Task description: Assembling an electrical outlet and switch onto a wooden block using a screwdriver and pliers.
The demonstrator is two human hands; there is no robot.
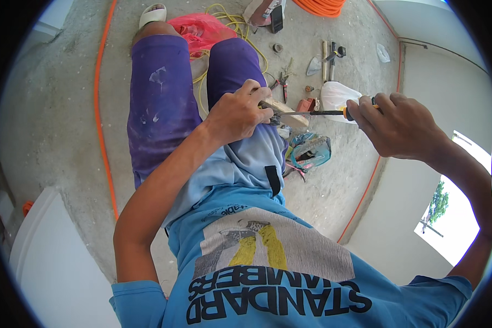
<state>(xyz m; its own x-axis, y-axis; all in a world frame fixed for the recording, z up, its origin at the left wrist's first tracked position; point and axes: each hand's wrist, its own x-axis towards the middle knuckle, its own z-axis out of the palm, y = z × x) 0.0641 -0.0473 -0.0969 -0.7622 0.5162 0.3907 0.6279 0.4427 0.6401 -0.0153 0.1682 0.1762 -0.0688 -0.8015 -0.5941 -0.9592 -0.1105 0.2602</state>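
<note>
My right hand (402, 126) is wrapped round the handle of a screwdriver (327, 112), orange and black at the grip. Its shaft points left, and the tip reaches a small dark fitting (275, 116) at the fingers of my left hand (235, 113). That hand is closed in a pinch on the fitting, whose exact kind I cannot make out. Right beside it, a pale wooden block (292, 116) extends past my left fingers above my right thigh. Whether the fitting is joined to the block is hidden by the fingers.
Pliers (282, 85), a hammer (334, 57) and a tape roll (277, 48) lie on the concrete floor. White (338, 94), red (199, 33) and clear bluish (311, 151) plastic bags surround me. Yellow cord (246, 30) and orange tubing (97, 82) run along the floor.
</note>
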